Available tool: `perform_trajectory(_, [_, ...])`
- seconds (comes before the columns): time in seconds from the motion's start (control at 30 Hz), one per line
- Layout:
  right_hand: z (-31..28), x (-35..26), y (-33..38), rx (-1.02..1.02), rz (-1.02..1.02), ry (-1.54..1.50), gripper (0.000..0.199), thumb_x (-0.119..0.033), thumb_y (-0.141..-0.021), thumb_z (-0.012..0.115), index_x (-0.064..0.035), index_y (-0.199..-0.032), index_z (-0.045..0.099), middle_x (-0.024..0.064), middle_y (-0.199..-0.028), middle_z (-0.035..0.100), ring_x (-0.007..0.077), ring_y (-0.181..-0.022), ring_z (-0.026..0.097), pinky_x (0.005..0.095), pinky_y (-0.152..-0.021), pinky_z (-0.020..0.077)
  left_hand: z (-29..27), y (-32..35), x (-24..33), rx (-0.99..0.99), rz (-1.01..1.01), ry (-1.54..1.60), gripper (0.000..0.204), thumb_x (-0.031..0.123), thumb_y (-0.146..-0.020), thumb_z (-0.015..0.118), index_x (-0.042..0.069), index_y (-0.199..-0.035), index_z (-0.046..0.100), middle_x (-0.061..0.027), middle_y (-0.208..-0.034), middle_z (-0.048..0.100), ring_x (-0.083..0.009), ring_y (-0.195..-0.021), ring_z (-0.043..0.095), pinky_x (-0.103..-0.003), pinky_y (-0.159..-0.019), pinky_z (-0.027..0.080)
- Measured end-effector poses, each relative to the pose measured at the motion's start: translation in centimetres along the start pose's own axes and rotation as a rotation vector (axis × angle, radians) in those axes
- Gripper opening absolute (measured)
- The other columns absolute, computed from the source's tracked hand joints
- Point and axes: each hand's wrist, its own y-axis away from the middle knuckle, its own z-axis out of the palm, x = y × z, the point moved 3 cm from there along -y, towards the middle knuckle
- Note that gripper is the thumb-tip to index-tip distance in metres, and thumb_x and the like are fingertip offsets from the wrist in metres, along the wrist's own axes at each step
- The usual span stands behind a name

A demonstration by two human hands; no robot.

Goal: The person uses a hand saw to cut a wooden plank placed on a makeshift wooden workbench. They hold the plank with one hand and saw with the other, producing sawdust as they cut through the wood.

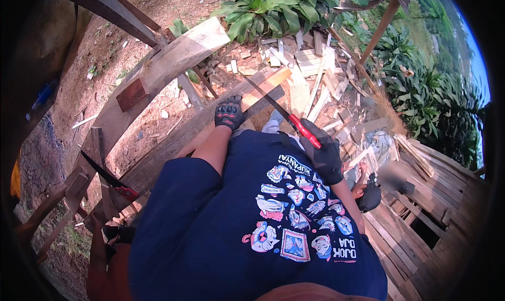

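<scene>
My right hand (326,152), in a dark glove, is closed around the red handle (304,131) of a handsaw. Its thin dark blade (264,94) points up and to the left, crossing over a light wooden plank (273,84); whether the teeth touch the wood I cannot tell. On the plank's near side, left of the blade, rests my left hand (230,113) in a black glove with hard knuckle guards. Its fingers are bent over the wood, and their tips are hidden. A long, weathered beam (173,139) runs beside the plank toward the lower left.
A curved timber (179,53) with a brown block (132,94) stands at left. Another red-handled saw (125,191) is near a co-worker's arm (97,248). Wood offcuts (310,64) litter the ground ahead. At right, a person in a dark cap (369,197) is beside wooden decking (394,243) with a gap.
</scene>
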Motion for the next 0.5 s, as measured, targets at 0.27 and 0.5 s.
perform_trajectory(0.27, [0.1, 0.2, -1.0, -0.060, -0.091, 0.092, 0.043, -0.015, -0.099, 0.078, -0.0045, -0.140, 0.072, 0.0166, -0.130, 0.079, 0.0298, -0.112, 0.080, 0.0385, -0.097, 0.0607, 0.0, -0.2, -0.1, -0.050, -0.055, 0.000, 0.056, 0.040, -0.095, 0.073, 0.012, -0.143, 0.065, -0.0158, -0.131, 0.075, -0.0338, -0.117, 0.074, -0.047, -0.102, 0.058])
perform_trajectory(0.5, [-1.8, 0.4, 0.1, -0.092, -0.291, 0.198, 0.030, -0.015, -0.096, 0.079, -0.0121, -0.126, 0.076, 0.0171, -0.143, 0.071, 0.0360, -0.120, 0.075, 0.0457, -0.099, 0.0613, -0.8, -0.2, -0.2, -0.053, -0.029, 0.015, 0.062, 0.057, -0.095, 0.072, 0.014, -0.141, 0.068, -0.0170, -0.131, 0.075, -0.0353, -0.120, 0.073, -0.049, -0.102, 0.058])
